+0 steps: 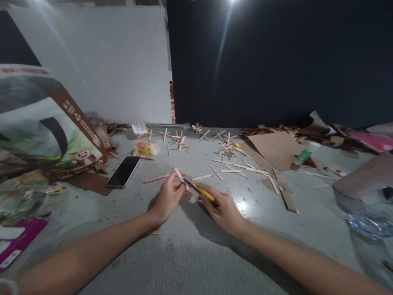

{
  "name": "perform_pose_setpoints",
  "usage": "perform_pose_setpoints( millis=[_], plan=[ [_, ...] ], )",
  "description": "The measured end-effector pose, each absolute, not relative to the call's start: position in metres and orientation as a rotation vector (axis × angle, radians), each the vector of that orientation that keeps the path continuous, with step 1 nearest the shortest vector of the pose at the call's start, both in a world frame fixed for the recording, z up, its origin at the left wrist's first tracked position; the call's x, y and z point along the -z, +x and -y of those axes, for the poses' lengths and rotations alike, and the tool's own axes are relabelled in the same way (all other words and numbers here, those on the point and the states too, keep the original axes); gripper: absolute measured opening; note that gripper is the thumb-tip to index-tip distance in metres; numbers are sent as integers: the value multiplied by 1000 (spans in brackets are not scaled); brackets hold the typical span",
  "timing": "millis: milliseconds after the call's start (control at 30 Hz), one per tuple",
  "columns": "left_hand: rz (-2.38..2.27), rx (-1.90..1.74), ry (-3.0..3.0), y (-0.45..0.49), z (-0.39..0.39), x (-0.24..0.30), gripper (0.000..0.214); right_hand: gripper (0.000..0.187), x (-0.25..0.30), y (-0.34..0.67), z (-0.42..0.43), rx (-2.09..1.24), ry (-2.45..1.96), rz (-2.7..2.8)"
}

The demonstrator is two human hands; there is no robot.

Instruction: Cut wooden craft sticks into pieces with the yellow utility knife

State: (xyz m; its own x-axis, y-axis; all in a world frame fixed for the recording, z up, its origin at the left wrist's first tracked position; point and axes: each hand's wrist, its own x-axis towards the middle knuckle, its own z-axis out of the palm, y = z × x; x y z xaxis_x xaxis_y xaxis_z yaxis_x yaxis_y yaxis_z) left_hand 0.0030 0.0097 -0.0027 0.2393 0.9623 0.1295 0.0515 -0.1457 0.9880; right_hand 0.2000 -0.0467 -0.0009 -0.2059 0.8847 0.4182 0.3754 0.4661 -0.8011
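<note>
My left hand [168, 196] pinches a pale wooden craft stick [180, 176] that points up and away from me. My right hand [223, 209] is closed round a yellow-handled utility knife [201, 191]. The knife's dark tip points left and meets the stick just in front of my left fingers. Both hands hover low over the grey table [190, 246], near its middle. A pink striped straw [159, 178] lies on the table just beyond my left hand.
Loose craft sticks and glued stick crosses [179, 140] litter the far side. A black phone [123, 172] lies at left beside a printed box [46, 123]. Cardboard scraps [273, 149] and a glue bottle [304, 155] sit at right, clear plastic [368, 221] at far right.
</note>
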Motion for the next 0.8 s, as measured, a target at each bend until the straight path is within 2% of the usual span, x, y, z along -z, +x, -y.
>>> perform_pose_setpoints(
  millis=[800],
  plan=[
    [-948,-1115,1507,3,-10,8,34,36,6,202,44,-515,-978,1858]
  ],
)
